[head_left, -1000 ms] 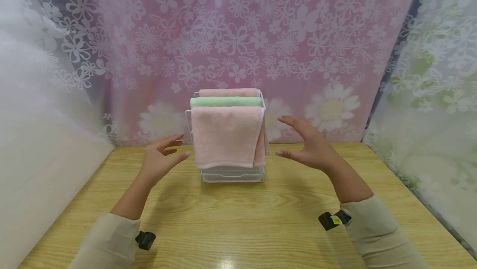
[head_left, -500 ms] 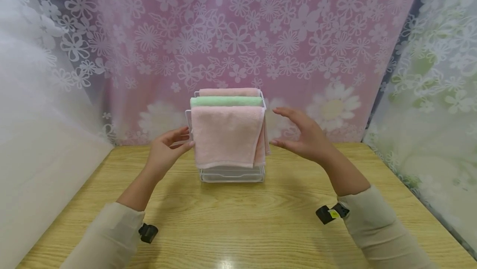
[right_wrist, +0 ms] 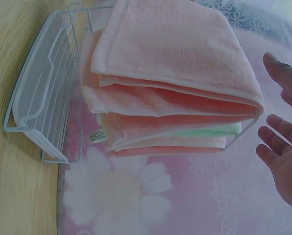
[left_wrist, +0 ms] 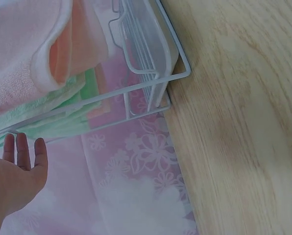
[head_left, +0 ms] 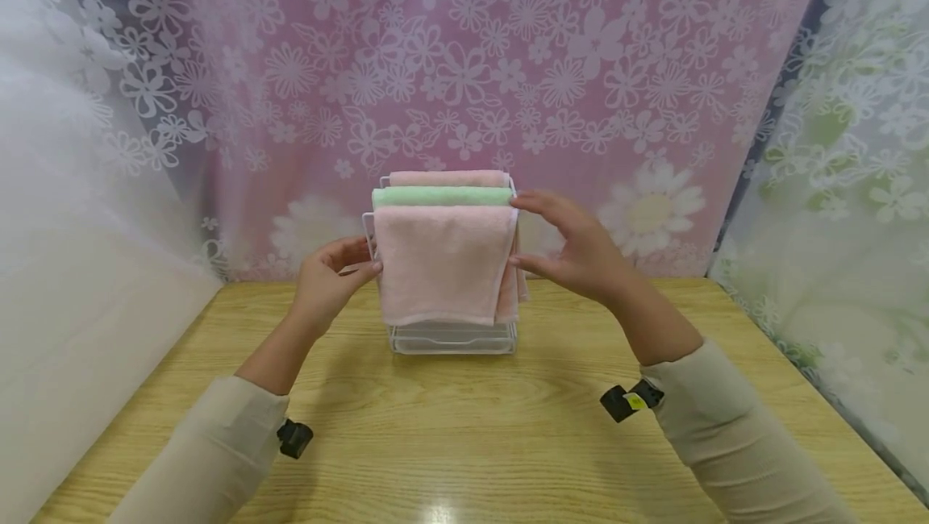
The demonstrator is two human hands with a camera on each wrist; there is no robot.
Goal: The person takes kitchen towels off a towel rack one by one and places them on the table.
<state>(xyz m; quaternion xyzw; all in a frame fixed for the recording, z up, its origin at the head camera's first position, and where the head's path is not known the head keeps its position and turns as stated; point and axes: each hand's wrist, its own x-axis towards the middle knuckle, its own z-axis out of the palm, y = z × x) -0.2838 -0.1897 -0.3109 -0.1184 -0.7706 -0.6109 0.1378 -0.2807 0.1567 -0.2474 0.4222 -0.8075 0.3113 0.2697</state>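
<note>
A white wire towel rack (left_wrist: 173, 77) stands on the table with small folded towels draped over it. The front pink towel (head_left: 443, 262) hangs lowest. Behind it show a green towel (head_left: 443, 197) and a back pink towel (head_left: 446, 178). My left hand (head_left: 327, 278) is at the rack's left side, thumb at the front pink towel's edge and fingers straight beside the side wires. At the right side, my right hand (head_left: 576, 246) has thumb and fingers spread, fingertips close to the towels' edges. The right wrist view shows that hand (right_wrist: 288, 156) apart from the towels.
A shallow whitish tray (head_left: 453, 338) sits in the rack's base. The wood-grain table (head_left: 464, 427) extends in front. A pink flowered curtain (head_left: 464, 64) hangs close behind, with pale sheets on both sides. Each wrist carries a small black camera (head_left: 294, 437).
Both hands have moved inward and slightly up to the rack, the left from the left and the right from the right. The rack and towels have stayed in place.
</note>
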